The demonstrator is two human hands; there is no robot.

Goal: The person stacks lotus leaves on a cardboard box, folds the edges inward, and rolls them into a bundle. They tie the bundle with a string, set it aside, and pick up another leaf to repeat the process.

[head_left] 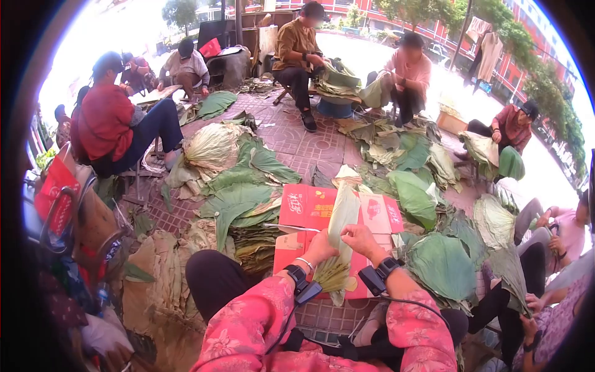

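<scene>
My left hand (320, 247) is closed around a folded lotus leaf (344, 214), which stands upright in a long narrow pleated shape. Its pale, fanned lower end spreads below my fingers. Close on the leaf's right side, my right hand (363, 241) is pinched shut, and what its fingertips hold is too small to make out. Under both hands a flattened red cardboard box (305, 209) lies across my lap. A thin white strip (299, 228) runs over the cardboard to the left of the leaf.
Piled lotus leaves lie to the left (238, 186) and right (441, 265), with brown dried leaves (158, 273) at lower left. Several people sit around on low stools handling leaves. A red bag (57, 192) stands at far left. Red paving (291, 139) shows ahead.
</scene>
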